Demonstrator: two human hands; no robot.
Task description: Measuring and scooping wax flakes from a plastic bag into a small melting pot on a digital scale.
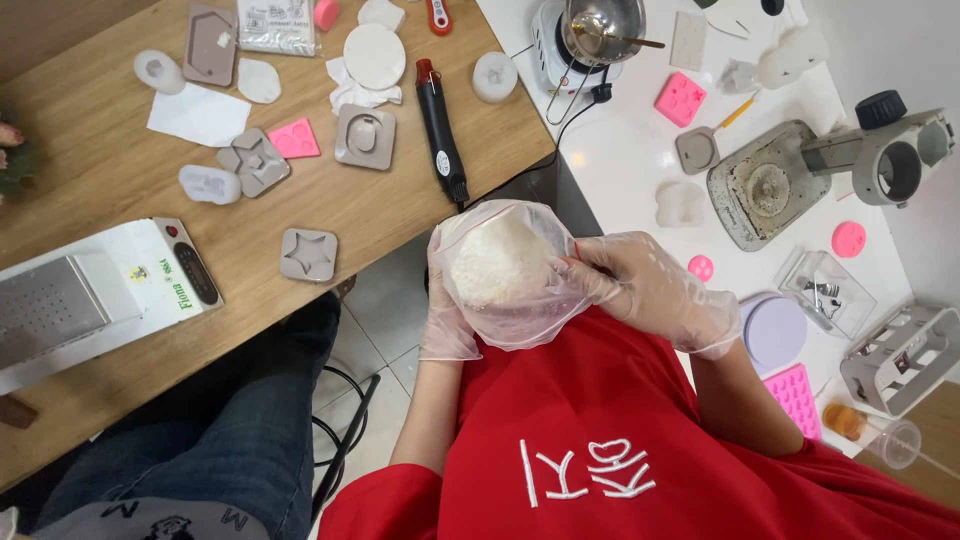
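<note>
White flakes (497,262) in clear bag (520,325), red apron (600,420), pink moulds (681,98).

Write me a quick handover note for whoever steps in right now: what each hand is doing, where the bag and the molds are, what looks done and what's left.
Left hand: gloved, cupping the clear bag from below and the side.
Right hand: gloved, fingers pinching the bag's right edge.
Bag: held at chest height above the gap between the two tables, holding white flakes; whether its mouth is open cannot be told.
Wooden table: grey star mold, more grey molds, a pink mold, a black heat tool, a scale.
White table: a pot on a small burner.
Done: flakes bagged. Left: none poured out yet.
</note>
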